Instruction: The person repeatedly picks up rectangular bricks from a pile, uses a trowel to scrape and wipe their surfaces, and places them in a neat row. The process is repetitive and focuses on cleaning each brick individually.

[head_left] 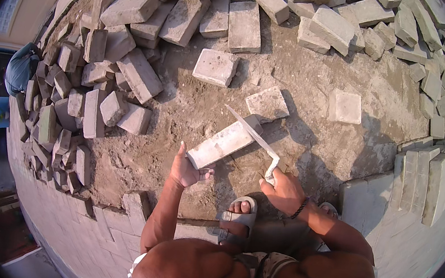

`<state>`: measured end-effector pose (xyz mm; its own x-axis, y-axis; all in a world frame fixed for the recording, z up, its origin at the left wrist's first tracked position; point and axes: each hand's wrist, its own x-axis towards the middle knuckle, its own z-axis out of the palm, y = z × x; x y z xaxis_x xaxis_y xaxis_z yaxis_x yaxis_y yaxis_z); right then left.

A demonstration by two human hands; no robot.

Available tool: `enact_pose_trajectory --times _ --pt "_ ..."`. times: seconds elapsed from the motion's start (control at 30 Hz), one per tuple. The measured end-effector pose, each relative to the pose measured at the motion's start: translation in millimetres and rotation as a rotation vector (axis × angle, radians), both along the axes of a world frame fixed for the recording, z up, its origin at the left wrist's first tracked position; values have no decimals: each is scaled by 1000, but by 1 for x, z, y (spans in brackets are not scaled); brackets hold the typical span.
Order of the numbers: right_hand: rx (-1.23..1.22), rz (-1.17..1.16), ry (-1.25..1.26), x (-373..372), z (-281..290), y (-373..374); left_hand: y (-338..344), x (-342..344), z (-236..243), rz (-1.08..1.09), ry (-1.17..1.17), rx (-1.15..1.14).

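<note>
My left hand (188, 173) grips the near end of a long grey paving block (219, 145), thumb along one side and fingers curled under the end. The block slants up to the right, and I cannot tell whether its far end rests on anything. My right hand (284, 191) is closed around the handle of a trowel (258, 138). The trowel's pointed blade lies across the block's far end, touching it or just above it. Just beyond is a broken block piece (268, 103) on the sandy ground.
A half block (215, 67) and a square block piece (345, 107) lie on the sand (146, 158). Heaped blocks (94, 108) line the left, far side and right. Several blocks stand upright (421, 178) on laid paving (382, 234). My sandalled foot (240, 212) is at the paving's edge. Another person (20, 69) is at far left.
</note>
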<state>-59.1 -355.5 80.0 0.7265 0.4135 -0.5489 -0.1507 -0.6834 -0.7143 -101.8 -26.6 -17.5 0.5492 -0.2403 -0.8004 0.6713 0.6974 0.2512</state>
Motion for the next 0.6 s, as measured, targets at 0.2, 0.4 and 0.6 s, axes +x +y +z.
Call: enact_pose_trajectory --times 0.2,0.4,0.6 --pt "-6 -74 15 11 -38 -8 -5 7 -10 150 80 -89" --pt "-65 -104 22 -9 -47 -10 -24 6 1 235 99 66" --pt "-120 -137 -29 3 -25 -49 -61 16 82 247 -228 647"
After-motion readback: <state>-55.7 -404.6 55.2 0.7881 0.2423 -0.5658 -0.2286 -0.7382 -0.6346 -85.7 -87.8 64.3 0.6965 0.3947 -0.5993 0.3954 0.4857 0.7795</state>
